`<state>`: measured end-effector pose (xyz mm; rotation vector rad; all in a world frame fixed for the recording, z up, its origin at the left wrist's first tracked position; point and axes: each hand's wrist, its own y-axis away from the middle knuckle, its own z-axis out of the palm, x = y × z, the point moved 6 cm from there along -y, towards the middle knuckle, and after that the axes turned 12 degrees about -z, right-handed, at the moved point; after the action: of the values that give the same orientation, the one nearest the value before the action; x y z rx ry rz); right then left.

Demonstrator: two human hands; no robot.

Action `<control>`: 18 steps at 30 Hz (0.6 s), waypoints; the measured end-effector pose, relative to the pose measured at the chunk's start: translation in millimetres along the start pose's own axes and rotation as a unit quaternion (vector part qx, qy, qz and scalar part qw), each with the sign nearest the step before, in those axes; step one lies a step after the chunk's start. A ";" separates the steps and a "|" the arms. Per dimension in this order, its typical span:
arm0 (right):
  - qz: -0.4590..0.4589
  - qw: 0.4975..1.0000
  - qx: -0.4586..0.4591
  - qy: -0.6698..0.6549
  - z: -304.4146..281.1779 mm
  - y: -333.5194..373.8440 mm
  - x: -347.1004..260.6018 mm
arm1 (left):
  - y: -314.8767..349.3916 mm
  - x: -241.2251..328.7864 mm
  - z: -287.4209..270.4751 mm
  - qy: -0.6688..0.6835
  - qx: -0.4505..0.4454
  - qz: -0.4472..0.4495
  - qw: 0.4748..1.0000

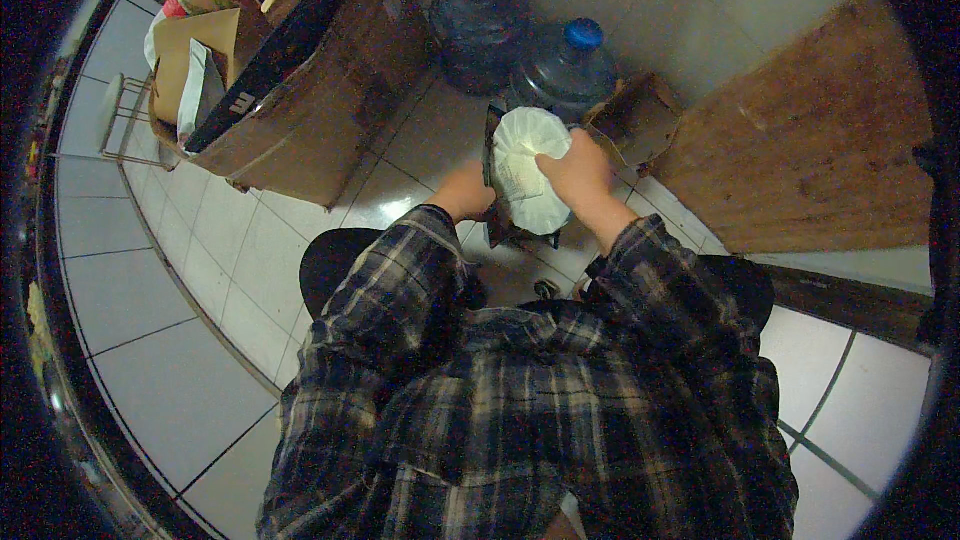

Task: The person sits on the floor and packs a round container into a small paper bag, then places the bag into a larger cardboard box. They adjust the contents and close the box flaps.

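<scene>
Between my hands is a pale greenish-white, oval thing (535, 202) with folds running out from its middle; its kind I cannot make out. My right hand (582, 172) grips it from the right, thumb pressed on its face and fingers hidden behind. Along its left side and bottom shows a dark, stiff-looking edge of a bag or case (490, 145). My left hand (465, 192) is closed against that dark edge from the left, with its fingertips out of sight. Both forearms wear dark plaid sleeves.
Two blue-tinted water jugs (565, 70) stand beyond my hands. A large cardboard box (310, 120), filled with packages, is at the left. A small open carton (640, 125) and a brown wooden panel (800, 140) stand at the right. A wire rack (125, 125) sits far left. Underneath is tiled floor (215, 230).
</scene>
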<state>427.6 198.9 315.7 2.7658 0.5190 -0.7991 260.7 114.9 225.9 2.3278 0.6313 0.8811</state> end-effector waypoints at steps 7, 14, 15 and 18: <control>-0.007 0.998 -0.067 -0.001 36.4 -12.6 -19.7 | -7.5 -1.2 4.9 -0.046 0.014 0.011 0.999; 0.045 0.994 -0.098 -0.019 94.7 -29.9 -8.9 | -12.9 6.3 8.0 0.033 0.010 0.089 0.995; 0.050 0.993 -0.104 -0.013 104.1 -30.0 -3.8 | -13.4 5.7 11.3 0.028 -0.014 0.075 0.997; 0.054 0.984 -0.171 0.014 137.6 -34.2 5.4 | -10.7 2.5 11.2 0.018 -0.038 0.065 0.997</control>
<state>353.5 190.5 195.0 2.4670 0.4572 -0.5850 267.9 120.4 213.1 2.3094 0.4563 0.9912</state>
